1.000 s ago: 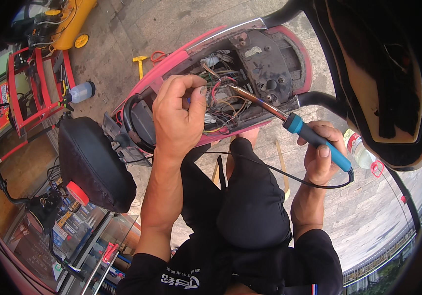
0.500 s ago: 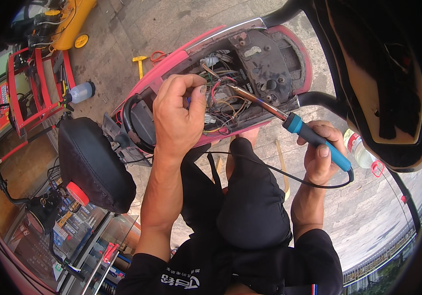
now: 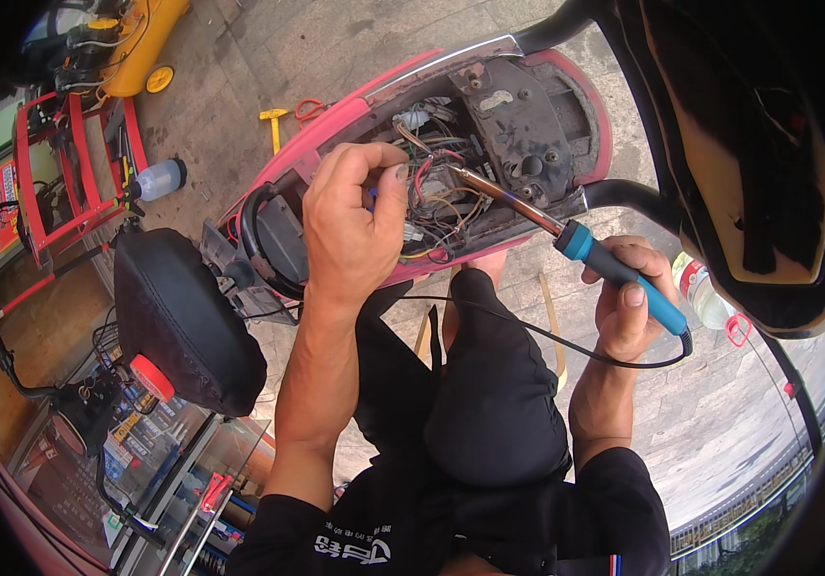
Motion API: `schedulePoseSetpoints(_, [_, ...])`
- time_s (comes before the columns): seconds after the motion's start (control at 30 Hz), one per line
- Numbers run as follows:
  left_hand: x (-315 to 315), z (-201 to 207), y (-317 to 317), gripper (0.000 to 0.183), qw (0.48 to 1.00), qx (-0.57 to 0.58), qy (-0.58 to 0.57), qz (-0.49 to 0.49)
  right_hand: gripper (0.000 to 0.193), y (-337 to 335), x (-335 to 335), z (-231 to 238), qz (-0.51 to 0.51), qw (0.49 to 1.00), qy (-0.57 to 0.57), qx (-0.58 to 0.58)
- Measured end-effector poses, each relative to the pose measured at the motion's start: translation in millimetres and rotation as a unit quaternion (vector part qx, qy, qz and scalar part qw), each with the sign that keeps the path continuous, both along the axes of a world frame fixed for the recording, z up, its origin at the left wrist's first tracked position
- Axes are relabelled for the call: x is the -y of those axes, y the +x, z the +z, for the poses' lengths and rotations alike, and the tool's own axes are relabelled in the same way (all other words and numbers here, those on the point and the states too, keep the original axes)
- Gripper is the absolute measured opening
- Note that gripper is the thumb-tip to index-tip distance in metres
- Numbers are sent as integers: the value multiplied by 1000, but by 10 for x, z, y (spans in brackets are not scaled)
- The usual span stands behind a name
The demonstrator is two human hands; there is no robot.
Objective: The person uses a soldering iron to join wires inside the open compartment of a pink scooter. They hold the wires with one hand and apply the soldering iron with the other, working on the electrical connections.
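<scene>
My right hand point(image 3: 635, 293) is wrapped round the blue and black handle of a soldering iron point(image 3: 576, 240). Its metal shaft slants up to the left, and the tip is at or close to a wire joint point(image 3: 441, 158) over the open body of a red scooter point(image 3: 374, 93). My left hand point(image 3: 355, 216) is closed in a pinch just left of that tip, its thumb and forefinger together; what they hold is too small to make out. Beneath both hands lies a tangle of wires point(image 3: 441, 206) inside the scooter body. A black cord point(image 3: 528, 331) trails from the iron's handle across my knees.
A yellow hammer point(image 3: 273, 120) and red-handled scissors point(image 3: 309, 110) lie on the paving beyond the scooter. A black padded seat point(image 3: 187, 322) stands at the left, near a red metal frame point(image 3: 76, 173) and a yellow tank point(image 3: 144, 48). A large black part point(image 3: 739, 163) looms at the right.
My left hand has shifted very slightly to the right. The soldering iron and my right hand have hardly moved.
</scene>
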State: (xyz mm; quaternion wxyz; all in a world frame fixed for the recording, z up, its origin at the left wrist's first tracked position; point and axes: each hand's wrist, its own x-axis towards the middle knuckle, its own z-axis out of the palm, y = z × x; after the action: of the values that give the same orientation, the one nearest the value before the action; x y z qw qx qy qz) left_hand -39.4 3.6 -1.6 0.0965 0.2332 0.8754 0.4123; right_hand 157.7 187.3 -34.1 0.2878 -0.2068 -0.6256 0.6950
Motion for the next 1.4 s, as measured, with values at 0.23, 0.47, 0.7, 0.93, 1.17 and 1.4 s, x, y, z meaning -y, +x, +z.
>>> schedulePoseSetpoints(0.23, [-20,8,12,9,1000,-4,-4,-6,42,8,-4,-11,-1,1000,0,2])
schedulePoseSetpoints(0.47, [-32,-1,18,9,1000,-6,-4,-7,43,13,-5,-11,-3,1000,0,4])
schedulePoseSetpoints(0.7, [-37,-10,21,9,1000,-7,3,-9,44,10,-1,-6,-2,1000,-4,4])
schedulePoseSetpoints(0.93, [-33,-22,24,9,1000,-3,7,-14,44,16,-4,-12,-1,1000,-1,3])
schedulePoseSetpoints(1.17, [-36,-7,45,10,1000,-2,14,-20,44,23,-2,-17,3,1000,7,2])
schedulePoseSetpoints(1.4, [-37,11,55,11,999,-1,26,-23,45,20,-15,-12,5,1000,9,2])
